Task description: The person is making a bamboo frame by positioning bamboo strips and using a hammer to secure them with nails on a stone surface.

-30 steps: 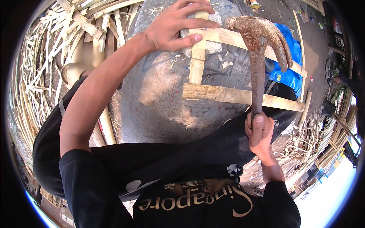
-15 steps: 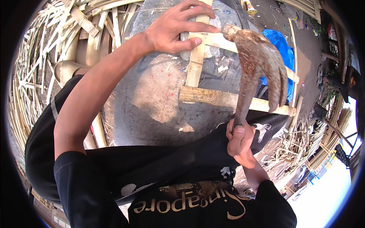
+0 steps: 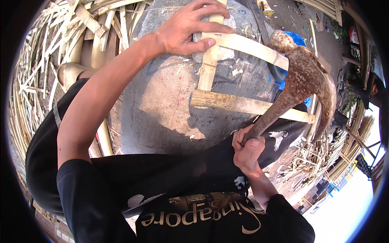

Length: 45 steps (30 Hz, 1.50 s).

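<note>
My left hand (image 3: 192, 27) lies over an upright bamboo strip (image 3: 208, 71), its fingers reaching across to the far edge and its thumb pressed on top. This strip belongs to a frame with a curved bamboo crosspiece (image 3: 255, 49) and a thicker bamboo pole (image 3: 231, 103) nearer me. A small dark nail-like spot shows by my index finger. My right hand (image 3: 248, 152) is closed round the handle of a worn, rust-spotted claw hammer (image 3: 302, 75). The hammer is raised close to the camera, tilted right, and its head hides part of the frame's right side.
Under the frame lies a grey slab (image 3: 162, 125). Split bamboo pieces (image 3: 40, 52) are heaped at left, with more scraps (image 3: 308, 158) at right. Blue plastic (image 3: 295, 38) lies behind the hammer. My dark-trousered leg (image 3: 162, 174) crosses in front of the slab.
The hammer head has swung to the right and tilted outward. My right hand has shifted slightly left and down with the handle. My left hand and the frame stay nearly still.
</note>
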Each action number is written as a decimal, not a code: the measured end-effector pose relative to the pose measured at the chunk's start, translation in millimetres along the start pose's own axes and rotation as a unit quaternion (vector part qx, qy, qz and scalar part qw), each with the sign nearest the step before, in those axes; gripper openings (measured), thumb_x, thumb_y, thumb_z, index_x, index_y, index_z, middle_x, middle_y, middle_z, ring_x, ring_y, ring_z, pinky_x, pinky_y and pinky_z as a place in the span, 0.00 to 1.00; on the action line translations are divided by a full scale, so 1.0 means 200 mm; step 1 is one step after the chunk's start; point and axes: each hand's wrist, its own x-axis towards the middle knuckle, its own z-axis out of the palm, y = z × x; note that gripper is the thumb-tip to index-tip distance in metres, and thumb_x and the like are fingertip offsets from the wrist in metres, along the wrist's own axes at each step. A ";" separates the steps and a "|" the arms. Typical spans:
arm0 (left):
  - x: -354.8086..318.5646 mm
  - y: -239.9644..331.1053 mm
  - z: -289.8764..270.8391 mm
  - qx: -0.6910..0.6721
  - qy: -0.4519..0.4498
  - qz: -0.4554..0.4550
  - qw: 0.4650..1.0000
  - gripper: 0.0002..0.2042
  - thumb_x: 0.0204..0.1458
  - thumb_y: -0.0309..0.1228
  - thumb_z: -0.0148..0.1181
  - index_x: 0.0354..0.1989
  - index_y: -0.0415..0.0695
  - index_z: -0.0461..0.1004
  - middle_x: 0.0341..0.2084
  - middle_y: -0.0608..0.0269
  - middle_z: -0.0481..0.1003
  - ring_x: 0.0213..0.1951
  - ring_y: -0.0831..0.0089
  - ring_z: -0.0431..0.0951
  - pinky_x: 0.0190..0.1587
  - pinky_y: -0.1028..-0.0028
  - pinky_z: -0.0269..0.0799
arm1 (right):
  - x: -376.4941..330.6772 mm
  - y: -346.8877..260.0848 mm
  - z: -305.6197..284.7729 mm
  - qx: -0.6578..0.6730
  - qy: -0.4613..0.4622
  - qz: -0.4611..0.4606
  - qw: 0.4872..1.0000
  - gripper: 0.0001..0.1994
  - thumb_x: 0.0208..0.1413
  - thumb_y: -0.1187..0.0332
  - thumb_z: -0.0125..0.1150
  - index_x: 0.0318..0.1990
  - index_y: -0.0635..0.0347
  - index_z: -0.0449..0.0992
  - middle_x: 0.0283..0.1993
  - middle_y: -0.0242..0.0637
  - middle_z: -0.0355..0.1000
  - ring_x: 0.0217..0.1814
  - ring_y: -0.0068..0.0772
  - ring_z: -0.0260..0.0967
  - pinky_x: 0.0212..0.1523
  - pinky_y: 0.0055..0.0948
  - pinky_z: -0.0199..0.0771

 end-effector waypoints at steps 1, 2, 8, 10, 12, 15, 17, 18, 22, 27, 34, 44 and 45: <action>0.01 0.00 0.00 0.005 0.005 -0.007 1.000 0.22 0.49 0.37 0.60 0.54 0.46 0.80 0.57 0.45 0.70 0.58 0.46 0.68 0.60 0.50 0.66 | 0.04 0.03 -0.02 -0.040 -0.019 0.001 0.999 0.26 0.72 0.49 0.45 0.28 0.63 0.61 0.19 0.27 0.56 0.17 0.18 0.53 0.18 0.21 0.53; 0.02 -0.01 -0.01 0.012 0.010 -0.009 1.000 0.22 0.49 0.37 0.60 0.54 0.46 0.80 0.57 0.46 0.70 0.58 0.46 0.68 0.60 0.50 0.66 | 0.06 0.03 -0.01 -0.076 -0.020 0.042 0.996 0.27 0.71 0.47 0.46 0.28 0.63 0.61 0.19 0.27 0.56 0.17 0.18 0.53 0.18 0.21 0.53; 0.02 -0.01 0.00 -0.005 0.011 0.005 1.000 0.22 0.48 0.37 0.61 0.53 0.45 0.80 0.56 0.45 0.70 0.58 0.46 0.67 0.61 0.50 0.65 | 0.10 -0.01 0.07 -0.108 -0.013 0.105 0.989 0.28 0.72 0.46 0.42 0.27 0.62 0.61 0.19 0.27 0.55 0.17 0.17 0.53 0.18 0.20 0.51; -0.01 -0.02 -0.01 0.001 0.009 0.003 1.000 0.22 0.49 0.37 0.60 0.53 0.45 0.80 0.56 0.46 0.70 0.58 0.46 0.67 0.61 0.50 0.64 | 0.07 -0.01 0.08 -0.087 -0.005 0.138 0.987 0.28 0.72 0.45 0.42 0.27 0.62 0.61 0.18 0.27 0.54 0.17 0.17 0.52 0.17 0.20 0.51; 0.01 -0.01 -0.03 0.005 -0.002 -0.008 1.000 0.21 0.49 0.38 0.60 0.51 0.43 0.81 0.57 0.45 0.70 0.58 0.46 0.67 0.61 0.50 0.64 | 0.10 -0.02 0.06 -0.053 -0.009 0.159 0.986 0.29 0.70 0.42 0.43 0.28 0.62 0.61 0.17 0.26 0.52 0.16 0.17 0.51 0.16 0.20 0.50; 0.02 -0.02 0.00 0.014 0.010 0.013 1.000 0.19 0.52 0.41 0.60 0.48 0.42 0.82 0.57 0.44 0.71 0.59 0.48 0.68 0.60 0.50 0.66 | 0.04 -0.03 0.05 0.019 0.006 0.063 0.998 0.27 0.72 0.49 0.43 0.28 0.65 0.63 0.17 0.28 0.55 0.16 0.15 0.53 0.16 0.21 0.52; -0.02 0.00 -0.01 0.058 -0.023 -0.014 0.998 0.21 0.55 0.41 0.55 0.54 0.47 0.79 0.60 0.52 0.70 0.63 0.51 0.65 0.65 0.53 0.60 | 0.04 -0.04 0.03 0.019 0.002 0.027 0.999 0.26 0.73 0.52 0.44 0.27 0.66 0.65 0.17 0.28 0.57 0.16 0.15 0.55 0.16 0.21 0.54; -0.02 0.01 -0.02 0.081 -0.038 -0.023 0.996 0.21 0.57 0.41 0.53 0.57 0.49 0.78 0.62 0.56 0.69 0.64 0.53 0.64 0.68 0.55 0.57 | 0.05 -0.04 0.01 0.004 -0.001 0.043 0.999 0.26 0.73 0.52 0.44 0.27 0.66 0.65 0.17 0.28 0.57 0.16 0.15 0.55 0.16 0.21 0.54; 0.03 0.08 -0.05 0.056 -0.072 -0.078 0.993 0.22 0.57 0.41 0.53 0.57 0.47 0.78 0.62 0.55 0.69 0.66 0.52 0.63 0.70 0.54 0.56 | 0.14 -0.11 -0.02 -0.028 0.014 0.095 0.995 0.28 0.71 0.45 0.47 0.26 0.61 0.61 0.16 0.27 0.54 0.15 0.15 0.51 0.15 0.19 0.48; 0.10 0.18 -0.13 0.007 -0.133 -0.152 0.979 0.25 0.60 0.42 0.51 0.65 0.46 0.70 0.68 0.55 0.63 0.73 0.53 0.55 0.74 0.53 0.48 | 0.41 -0.27 -0.13 -0.195 0.072 0.038 0.977 0.19 0.63 0.58 0.65 0.26 0.62 0.70 0.16 0.23 0.57 0.21 0.14 0.50 0.20 0.25 0.51; 0.13 0.30 -0.13 0.066 -0.133 -0.218 0.964 0.26 0.63 0.43 0.51 0.70 0.51 0.64 0.73 0.56 0.55 0.75 0.56 0.49 0.75 0.55 0.46 | 0.70 -0.52 -0.17 -0.274 0.066 0.029 0.959 0.23 0.62 0.52 0.66 0.25 0.66 0.73 0.15 0.30 0.56 0.19 0.19 0.51 0.20 0.31 0.53; 0.16 0.47 -0.10 0.104 -0.086 -0.403 0.905 0.29 0.57 0.35 0.65 0.69 0.55 0.67 0.73 0.53 0.56 0.73 0.54 0.56 0.73 0.58 0.52 | 0.51 -0.16 -0.08 -0.158 0.015 0.090 0.983 0.23 0.64 0.54 0.64 0.26 0.67 0.73 0.13 0.33 0.56 0.18 0.20 0.51 0.20 0.33 0.53; 0.17 0.48 -0.09 0.113 -0.068 -0.426 0.895 0.30 0.57 0.35 0.66 0.69 0.55 0.66 0.73 0.52 0.56 0.73 0.53 0.56 0.73 0.57 0.53 | 0.52 -0.16 -0.08 -0.175 0.014 0.085 0.981 0.23 0.63 0.54 0.64 0.25 0.67 0.73 0.13 0.33 0.56 0.18 0.20 0.51 0.20 0.33 0.53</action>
